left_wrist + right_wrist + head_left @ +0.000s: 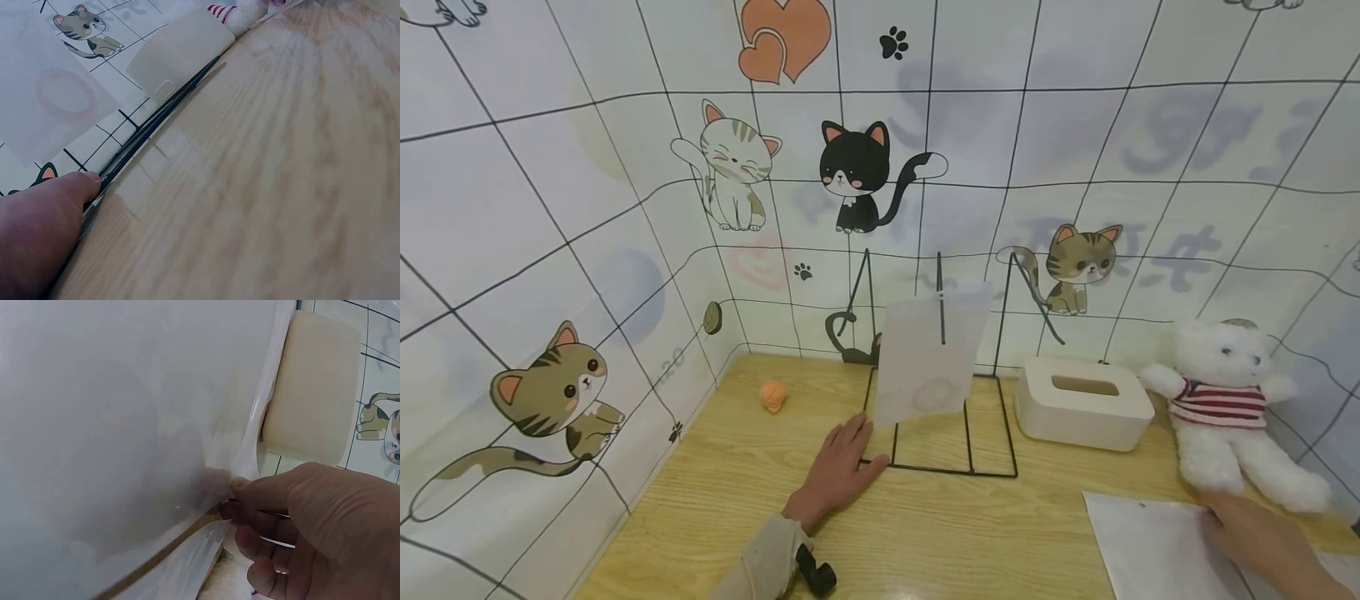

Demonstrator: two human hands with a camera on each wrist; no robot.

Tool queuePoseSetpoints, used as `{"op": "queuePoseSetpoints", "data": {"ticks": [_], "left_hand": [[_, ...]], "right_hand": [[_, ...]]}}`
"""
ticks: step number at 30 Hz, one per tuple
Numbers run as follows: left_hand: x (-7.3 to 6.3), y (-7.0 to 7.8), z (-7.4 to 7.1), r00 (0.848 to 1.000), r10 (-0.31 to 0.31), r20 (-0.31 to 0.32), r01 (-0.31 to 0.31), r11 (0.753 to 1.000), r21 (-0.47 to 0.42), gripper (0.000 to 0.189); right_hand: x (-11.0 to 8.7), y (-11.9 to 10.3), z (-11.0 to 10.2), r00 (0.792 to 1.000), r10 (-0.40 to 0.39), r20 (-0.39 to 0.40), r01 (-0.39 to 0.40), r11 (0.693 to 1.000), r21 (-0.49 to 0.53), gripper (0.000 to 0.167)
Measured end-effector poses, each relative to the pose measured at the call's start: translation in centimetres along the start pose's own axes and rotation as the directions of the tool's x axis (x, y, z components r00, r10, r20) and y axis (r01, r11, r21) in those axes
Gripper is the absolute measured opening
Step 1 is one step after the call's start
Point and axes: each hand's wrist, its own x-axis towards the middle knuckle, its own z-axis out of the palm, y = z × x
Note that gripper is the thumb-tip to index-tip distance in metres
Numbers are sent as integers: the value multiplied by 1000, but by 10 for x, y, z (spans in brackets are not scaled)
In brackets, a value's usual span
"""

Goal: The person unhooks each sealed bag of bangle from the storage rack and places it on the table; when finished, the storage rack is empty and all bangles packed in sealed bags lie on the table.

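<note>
My left hand [842, 467] lies with its fingers extended at the front left corner of a black wire rack [955, 472]. In the left wrist view its thumb [62, 194] touches the rack's bottom wire. A translucent white sheet [925, 358] hangs on the rack's middle prong. At the lower right, my right hand [1262, 533] pinches the edge of another translucent white plastic sheet [1150, 542] between thumb and fingertips. The right wrist view shows this sheet [125, 425] raised close to the camera, its edge bending at the pinch.
A white tissue box [1082, 408] stands right of the rack. Beside it sits a white teddy bear [1217, 408] in a striped shirt, close behind my right hand. A small orange object [772, 396] lies at the back left. Cat-patterned walls [625, 167] enclose the wooden table [955, 533].
</note>
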Motion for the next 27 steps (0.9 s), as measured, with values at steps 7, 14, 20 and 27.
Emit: {"op": "queuePoseSetpoints", "data": {"ticks": [7, 14, 20, 27], "left_hand": [[1, 0, -1, 1000, 0, -3, 0, 1000, -6, 71], [0, 1, 0, 1000, -5, 4, 5, 1000, -6, 71], [1, -1, 3, 1000, 4, 0, -4, 1000, 0, 71], [1, 0, 0, 1000, -8, 6, 8, 1000, -1, 72]], "right_hand": [[4, 6, 2, 999, 28, 37, -30, 998, 57, 9], [8, 4, 0, 998, 15, 65, -19, 997, 73, 9], [9, 4, -2, 994, 5, 107, -14, 996, 85, 6], [8, 0, -3, 998, 17, 68, -22, 997, 73, 4]]}}
